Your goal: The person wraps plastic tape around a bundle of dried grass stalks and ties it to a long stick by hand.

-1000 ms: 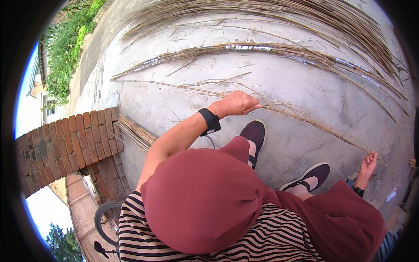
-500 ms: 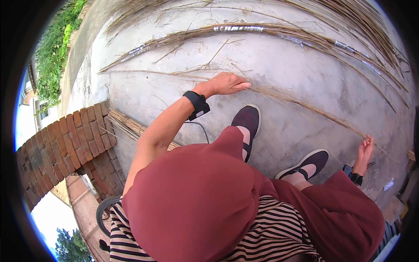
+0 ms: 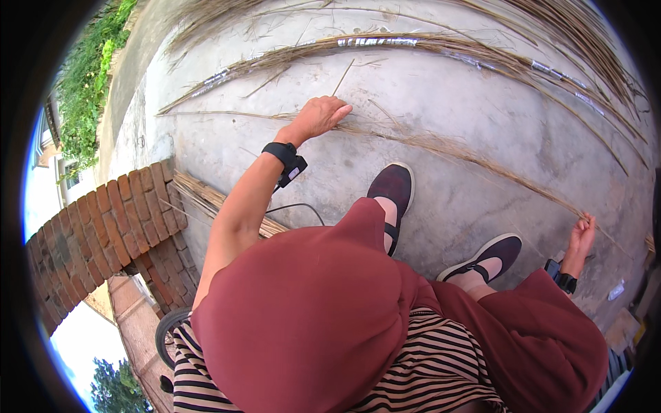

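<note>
A thin bunch of dry brown stalks (image 3: 475, 158) stretches in front of me from left to right, with wispy, frayed tufts along its middle. My left hand (image 3: 318, 118) is closed over the stalks toward their left part, and a long thin stem carries on past it to the left. At the far right, the fingertips of my right hand (image 3: 580, 234) pinch the narrow end, with a fine tip sticking out beyond them. Both wrists wear black bands with small devices.
Beyond lies a longer stalk bundle (image 3: 303, 51) bound with shiny wrapping in several places. More loose stalks (image 3: 551, 27) spread at the top right. A brick wall (image 3: 103, 227) and another stalk pile (image 3: 200, 193) are at left. My shoes (image 3: 392, 193) stand on the concrete.
My left hand has slid left along the stalks, away from my right hand, and more of the bunch shows between them. The right hand has barely moved and still pinches the end.
</note>
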Demonstrator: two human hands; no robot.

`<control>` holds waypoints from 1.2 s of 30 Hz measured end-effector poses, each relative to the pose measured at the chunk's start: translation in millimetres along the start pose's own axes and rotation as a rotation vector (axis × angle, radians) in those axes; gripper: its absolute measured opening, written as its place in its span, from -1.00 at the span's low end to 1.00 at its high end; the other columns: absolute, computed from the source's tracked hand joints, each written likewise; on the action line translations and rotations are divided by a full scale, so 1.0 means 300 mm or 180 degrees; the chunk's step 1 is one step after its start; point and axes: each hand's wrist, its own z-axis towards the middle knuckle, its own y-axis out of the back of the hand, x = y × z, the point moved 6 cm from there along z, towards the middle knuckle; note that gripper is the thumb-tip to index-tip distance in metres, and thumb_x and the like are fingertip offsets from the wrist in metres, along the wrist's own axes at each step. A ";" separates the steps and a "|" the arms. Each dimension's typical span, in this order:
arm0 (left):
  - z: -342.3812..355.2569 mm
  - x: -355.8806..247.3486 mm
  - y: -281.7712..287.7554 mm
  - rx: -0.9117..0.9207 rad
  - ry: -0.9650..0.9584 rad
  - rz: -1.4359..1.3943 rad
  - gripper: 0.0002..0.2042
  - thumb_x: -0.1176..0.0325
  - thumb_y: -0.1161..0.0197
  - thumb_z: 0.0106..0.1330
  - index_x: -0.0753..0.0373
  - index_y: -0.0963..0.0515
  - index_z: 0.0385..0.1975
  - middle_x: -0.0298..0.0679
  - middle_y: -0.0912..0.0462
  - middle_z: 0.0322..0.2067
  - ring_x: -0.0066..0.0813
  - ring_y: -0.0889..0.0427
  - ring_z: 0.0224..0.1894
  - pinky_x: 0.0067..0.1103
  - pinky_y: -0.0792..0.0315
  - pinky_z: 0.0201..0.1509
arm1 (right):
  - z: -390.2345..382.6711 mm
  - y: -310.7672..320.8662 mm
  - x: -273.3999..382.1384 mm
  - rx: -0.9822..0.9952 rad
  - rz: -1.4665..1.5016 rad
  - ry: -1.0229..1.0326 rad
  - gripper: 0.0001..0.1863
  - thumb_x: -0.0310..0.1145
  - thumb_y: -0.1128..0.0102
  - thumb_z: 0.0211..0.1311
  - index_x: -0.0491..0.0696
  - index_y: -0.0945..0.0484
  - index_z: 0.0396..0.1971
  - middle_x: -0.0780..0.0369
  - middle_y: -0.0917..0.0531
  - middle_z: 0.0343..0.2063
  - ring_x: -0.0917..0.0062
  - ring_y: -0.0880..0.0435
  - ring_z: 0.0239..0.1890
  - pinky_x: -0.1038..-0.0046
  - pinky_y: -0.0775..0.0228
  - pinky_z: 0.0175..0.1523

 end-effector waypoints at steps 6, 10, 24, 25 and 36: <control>-0.049 -0.066 -0.020 0.0366 -0.1090 0.0325 -0.65 0.04 -0.01 0.19 0.20 -0.43 -0.24 -0.24 -0.45 -0.38 -0.30 -0.42 -0.21 -0.42 -0.24 -0.06 | 0.030 0.079 0.045 -0.0141 0.0022 0.0056 -0.79 -0.34 0.12 0.27 -0.19 -0.36 -0.43 0.17 -0.48 -0.45 0.75 -0.31 -0.68 0.73 -0.16 -0.64; -0.065 -0.048 -0.040 0.0445 -0.0841 0.0487 -0.73 0.12 -0.12 0.11 0.19 -0.45 -0.34 -0.24 -0.42 -0.36 -0.32 -0.39 -0.20 -0.45 -0.22 -0.03 | 0.020 0.066 0.002 -0.0204 0.0005 -0.0002 -0.79 -0.35 0.12 0.27 -0.20 -0.36 -0.44 0.16 -0.47 -0.46 0.74 -0.30 -0.69 0.72 -0.16 -0.64; -0.026 -0.043 -0.039 0.0370 -0.0601 -0.0044 -0.71 0.25 -0.22 0.05 0.23 -0.34 -0.32 -0.20 -0.42 -0.27 -0.24 -0.45 -0.22 -0.39 -0.36 -0.23 | 0.093 0.168 0.041 0.0039 0.0175 -0.0104 -0.76 -0.35 0.16 0.29 -0.26 -0.35 -0.38 0.17 -0.45 -0.45 0.72 -0.26 -0.66 0.73 -0.17 -0.60; -0.017 -0.047 -0.035 0.0363 -0.0601 -0.0049 -0.71 0.25 -0.22 0.05 0.23 -0.34 -0.32 -0.20 -0.42 -0.27 -0.24 -0.45 -0.22 -0.39 -0.36 -0.23 | 0.084 0.153 0.047 0.0177 0.0074 -0.0059 -0.77 -0.34 0.14 0.28 -0.22 -0.35 -0.39 0.15 -0.46 -0.42 0.71 -0.28 -0.65 0.73 -0.20 -0.59; -0.009 -0.121 -0.062 0.0265 -0.1051 0.1618 -0.71 0.21 -0.21 0.05 0.12 -0.36 -0.28 -0.36 -0.43 -0.42 -0.44 -0.45 -0.21 -0.22 -0.18 0.02 | -0.045 -0.047 0.005 0.0437 -0.0114 -0.0140 -0.68 -0.32 0.10 0.27 -0.29 -0.35 -0.16 0.08 -0.44 -0.11 0.76 -0.28 -0.57 0.75 -0.23 -0.48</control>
